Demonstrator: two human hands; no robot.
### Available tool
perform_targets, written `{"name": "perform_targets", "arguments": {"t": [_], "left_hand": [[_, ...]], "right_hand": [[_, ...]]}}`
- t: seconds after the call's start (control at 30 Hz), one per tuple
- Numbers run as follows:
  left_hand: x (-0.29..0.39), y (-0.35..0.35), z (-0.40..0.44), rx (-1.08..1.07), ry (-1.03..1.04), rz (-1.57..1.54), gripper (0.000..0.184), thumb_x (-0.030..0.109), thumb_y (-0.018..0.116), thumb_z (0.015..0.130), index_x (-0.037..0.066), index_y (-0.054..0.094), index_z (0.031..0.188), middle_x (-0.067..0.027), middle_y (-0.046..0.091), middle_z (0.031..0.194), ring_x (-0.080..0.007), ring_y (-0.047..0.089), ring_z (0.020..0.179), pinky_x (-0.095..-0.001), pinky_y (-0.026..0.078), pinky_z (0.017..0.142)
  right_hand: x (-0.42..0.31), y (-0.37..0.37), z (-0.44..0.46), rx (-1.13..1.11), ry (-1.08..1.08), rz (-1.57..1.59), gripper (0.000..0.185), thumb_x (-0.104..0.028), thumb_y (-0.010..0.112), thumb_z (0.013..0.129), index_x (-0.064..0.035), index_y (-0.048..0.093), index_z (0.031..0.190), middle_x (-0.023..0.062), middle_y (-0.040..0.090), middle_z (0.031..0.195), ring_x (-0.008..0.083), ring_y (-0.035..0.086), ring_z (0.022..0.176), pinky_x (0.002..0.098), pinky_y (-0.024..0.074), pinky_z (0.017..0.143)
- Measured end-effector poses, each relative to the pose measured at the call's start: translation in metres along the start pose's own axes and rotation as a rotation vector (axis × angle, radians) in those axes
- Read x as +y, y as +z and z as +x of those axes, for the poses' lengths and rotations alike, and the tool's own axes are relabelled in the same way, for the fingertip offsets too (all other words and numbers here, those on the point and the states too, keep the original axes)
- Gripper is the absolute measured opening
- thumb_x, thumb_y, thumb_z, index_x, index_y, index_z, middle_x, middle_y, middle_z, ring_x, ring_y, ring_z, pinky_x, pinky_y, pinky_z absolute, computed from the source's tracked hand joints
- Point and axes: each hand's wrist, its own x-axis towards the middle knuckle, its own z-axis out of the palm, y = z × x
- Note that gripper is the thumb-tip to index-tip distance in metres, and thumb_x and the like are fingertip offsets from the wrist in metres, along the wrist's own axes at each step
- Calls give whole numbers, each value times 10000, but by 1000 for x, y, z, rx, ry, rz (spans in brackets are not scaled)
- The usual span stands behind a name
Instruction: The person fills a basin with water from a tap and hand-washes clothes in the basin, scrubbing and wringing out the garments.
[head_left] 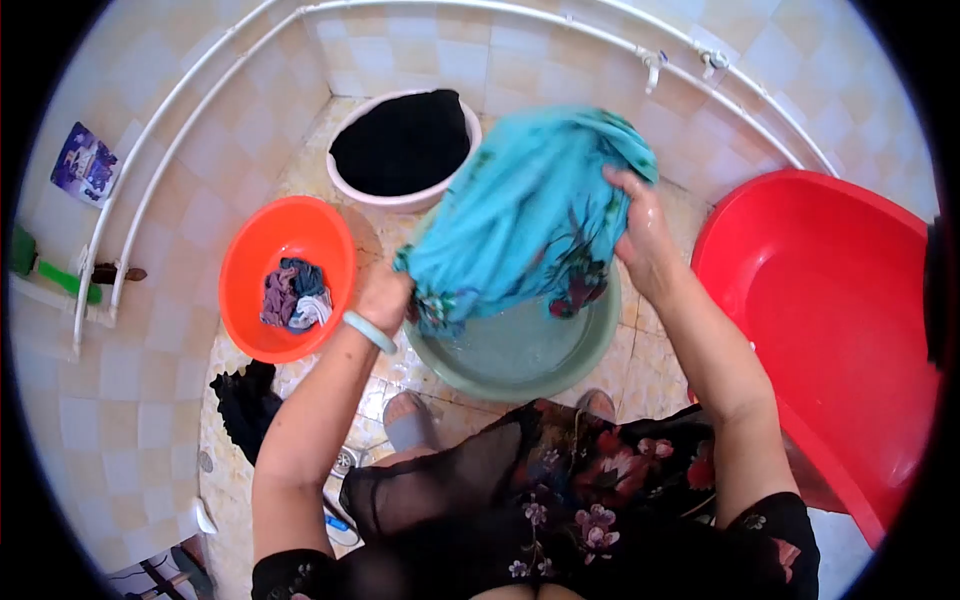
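Note:
A turquoise cloth (520, 210) with dark floral patches is held up, bunched, above a green basin (490, 385) of cloudy water. At its lower left end my left hand (382, 292), a pale bracelet on the wrist, is closed on the cloth. My right hand (640, 225) grips the upper right edge, thumb on top and the other fingers mostly hidden behind. The cloth's lower edge overlaps the basin in view; whether it touches the water I cannot tell.
An orange basin (240, 290) with small garments stands at left, black cloth (245, 408) on the floor below it. A pink-white basin (400, 203) holds black fabric (400, 143). A large red tub (820, 320) is at right. White pipes (480, 8) run along the wall.

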Motion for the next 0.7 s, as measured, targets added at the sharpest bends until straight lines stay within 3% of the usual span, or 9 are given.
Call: {"name": "perform_targets", "arguments": {"t": [0.1,0.17,0.3,0.37,0.4,0.47,0.53,0.63,0.7], "left_hand": [[5,-16,16,46,-81,-171,314,54,390,807,-3,573,1056,-145,623,758,-229,566,483,-330,442,369],[10,-13,24,80,-65,-287,366,39,368,830,-18,542,1147,-158,647,957,-251,645,773,-371,551,641],[7,-5,37,61,-45,-317,458,-1,397,815,-31,466,1266,-178,605,1135,-277,598,1034,-397,477,919],[-53,-26,64,159,56,161,507,-9,429,788,-26,434,1295,-200,606,1127,-312,587,1060,-392,460,943],[-73,-30,73,203,112,397,535,-13,445,775,-23,418,1309,-211,606,1122,-330,581,1073,-389,451,955],[-67,-13,61,118,149,761,638,41,528,763,38,357,1377,-277,477,1278,-399,460,1214,-391,384,1026],[-77,9,57,25,259,1010,686,133,598,777,76,332,1407,-289,378,1378,-425,385,1274,-396,347,1057],[-87,49,54,-182,80,1407,980,501,711,713,145,209,1475,-248,227,1488,-451,229,1363,-507,272,1086],[-100,63,54,-275,7,1529,1031,597,689,697,181,176,1489,-215,152,1524,-435,123,1401,-617,229,1054]], "right_hand": [[-12,-11,14,-14,-64,-14,319,-92,551,855,-9,539,1163,129,624,1089,234,625,967,371,524,859],[-18,-16,22,-116,-207,-105,321,-64,562,848,-11,539,1164,120,626,1079,213,621,956,349,516,854],[-4,-20,11,-154,-438,-624,477,-128,674,797,11,489,1214,122,611,1107,210,596,995,325,469,896],[33,-52,27,-93,-526,-1031,674,-219,757,731,12,432,1274,174,578,1157,265,570,1048,353,435,937],[46,-51,13,-66,-442,-1211,728,-237,772,714,-7,413,1304,194,560,1175,287,556,1074,367,423,955],[100,-89,21,-187,-169,-1138,707,-145,720,741,1,376,1342,188,536,1198,273,523,1132,349,393,986],[168,-145,27,-231,-271,-1286,731,-133,693,742,0,342,1369,237,477,1265,348,478,1186,380,370,1019],[218,-165,14,-222,-234,-1537,774,-197,685,762,0,293,1399,275,403,1330,408,421,1226,422,343,1045],[233,-153,6,-213,-65,-1672,803,-252,678,779,4,260,1414,296,340,1374,437,372,1256,450,320,1060]]}}
